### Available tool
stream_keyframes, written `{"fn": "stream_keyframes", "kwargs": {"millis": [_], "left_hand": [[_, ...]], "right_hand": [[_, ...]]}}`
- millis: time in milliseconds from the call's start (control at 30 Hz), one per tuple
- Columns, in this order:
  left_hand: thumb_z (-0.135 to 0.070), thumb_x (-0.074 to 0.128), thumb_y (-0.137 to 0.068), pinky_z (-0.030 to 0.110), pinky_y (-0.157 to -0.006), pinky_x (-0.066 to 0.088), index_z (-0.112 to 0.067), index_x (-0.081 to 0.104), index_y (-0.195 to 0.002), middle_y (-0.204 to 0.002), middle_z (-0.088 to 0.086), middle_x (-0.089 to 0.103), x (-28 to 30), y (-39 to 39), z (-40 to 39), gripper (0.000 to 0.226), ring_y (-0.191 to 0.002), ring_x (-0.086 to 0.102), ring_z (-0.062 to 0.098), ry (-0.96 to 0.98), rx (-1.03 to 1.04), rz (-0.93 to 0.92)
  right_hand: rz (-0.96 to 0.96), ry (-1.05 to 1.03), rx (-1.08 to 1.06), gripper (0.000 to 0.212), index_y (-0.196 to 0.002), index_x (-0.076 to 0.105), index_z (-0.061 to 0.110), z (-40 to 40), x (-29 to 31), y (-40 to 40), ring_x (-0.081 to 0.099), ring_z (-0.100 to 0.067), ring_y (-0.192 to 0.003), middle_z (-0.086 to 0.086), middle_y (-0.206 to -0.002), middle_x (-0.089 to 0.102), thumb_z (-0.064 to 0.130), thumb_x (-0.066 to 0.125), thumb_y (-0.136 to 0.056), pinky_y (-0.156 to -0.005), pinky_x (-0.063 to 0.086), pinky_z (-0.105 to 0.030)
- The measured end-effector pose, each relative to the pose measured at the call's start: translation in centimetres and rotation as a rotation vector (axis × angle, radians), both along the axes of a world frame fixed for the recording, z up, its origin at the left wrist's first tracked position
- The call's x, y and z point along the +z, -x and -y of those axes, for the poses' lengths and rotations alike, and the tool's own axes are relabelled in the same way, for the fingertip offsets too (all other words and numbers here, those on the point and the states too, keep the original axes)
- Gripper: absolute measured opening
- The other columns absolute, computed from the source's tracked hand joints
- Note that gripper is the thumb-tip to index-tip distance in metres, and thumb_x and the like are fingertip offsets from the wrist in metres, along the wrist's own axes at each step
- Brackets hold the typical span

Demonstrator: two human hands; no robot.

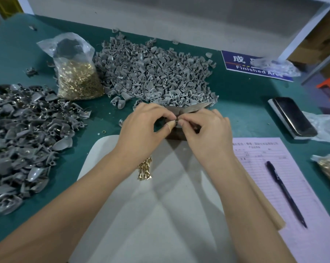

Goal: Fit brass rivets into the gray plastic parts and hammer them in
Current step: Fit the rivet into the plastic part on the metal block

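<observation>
My left hand (pixel 145 124) and my right hand (pixel 204 128) meet fingertip to fingertip over a dark block (pixel 174 134) on the green table. Between them they pinch a small gray plastic part (pixel 177 121), mostly hidden by the fingers. My left thumb wears a tan bandage. A small heap of loose brass rivets (pixel 145 168) lies on the white sheet (pixel 150 215) below my left wrist. A large pile of gray plastic parts (pixel 154 71) lies just beyond my hands. A worn wooden hammer handle (pixel 194 108) pokes out behind my right hand.
A second pile of gray parts (pixel 25 141) covers the left side. A clear bag of brass rivets (pixel 75 73) stands at the back left. A pink form (pixel 285 186) with a black pen (pixel 285 192), a phone (pixel 295 116) and a blue "Finished Area" sign (pixel 255 66) lie to the right.
</observation>
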State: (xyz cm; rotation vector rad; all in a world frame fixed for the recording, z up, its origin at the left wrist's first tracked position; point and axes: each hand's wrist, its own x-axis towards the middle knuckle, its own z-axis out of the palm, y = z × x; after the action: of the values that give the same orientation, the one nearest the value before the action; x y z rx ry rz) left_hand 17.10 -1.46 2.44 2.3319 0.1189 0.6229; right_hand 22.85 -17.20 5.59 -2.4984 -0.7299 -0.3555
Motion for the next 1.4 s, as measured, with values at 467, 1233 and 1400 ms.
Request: {"fn": "stream_keyframes", "kwargs": {"millis": [467, 1233, 1400], "left_hand": [[-0.035, 0.071, -0.094, 0.037, -0.090, 0.048, -0.035, 0.073, -0.095, -0.105, -0.021, 0.063, -0.3, -0.4, 0.0, 0.003, -0.107, 0.051, 0.009, 0.035, 0.007, -0.042], [-0.041, 0.072, -0.093, 0.032, -0.072, 0.044, -0.034, 0.078, -0.095, -0.095, -0.016, 0.070, 0.3, -0.3, 0.4, 0.009, -0.099, 0.055, 0.013, -0.168, 0.098, 0.010], [-0.041, 0.073, -0.092, 0.033, -0.074, 0.045, -0.036, 0.079, -0.095, -0.095, -0.017, 0.070, 0.2, -0.4, 0.1, 0.009, -0.100, 0.054, 0.011, -0.155, 0.096, 0.002]], "right_hand": [[-0.106, 0.255, -0.264, 0.028, -0.117, 0.063, 0.018, 2.8, 1.4, -0.5, 0.058, -0.038, -0.098, -0.007, -0.110, 0.049, 0.039, 0.053, -0.103, -0.075, 0.038, -0.040], [0.148, -0.062, -0.076, 0.026, -0.125, 0.063, 0.038, 3.3, 1.3, 1.5, 0.062, -0.030, -0.075, 0.002, -0.085, 0.071, 0.042, 0.049, -0.104, -0.055, 0.032, -0.033], [0.226, -0.049, -0.151, 0.024, -0.121, 0.068, 0.036, 3.1, 1.2, 1.7, 0.063, -0.034, -0.066, 0.001, -0.080, 0.072, 0.039, 0.054, -0.102, -0.056, 0.026, -0.029]]}}
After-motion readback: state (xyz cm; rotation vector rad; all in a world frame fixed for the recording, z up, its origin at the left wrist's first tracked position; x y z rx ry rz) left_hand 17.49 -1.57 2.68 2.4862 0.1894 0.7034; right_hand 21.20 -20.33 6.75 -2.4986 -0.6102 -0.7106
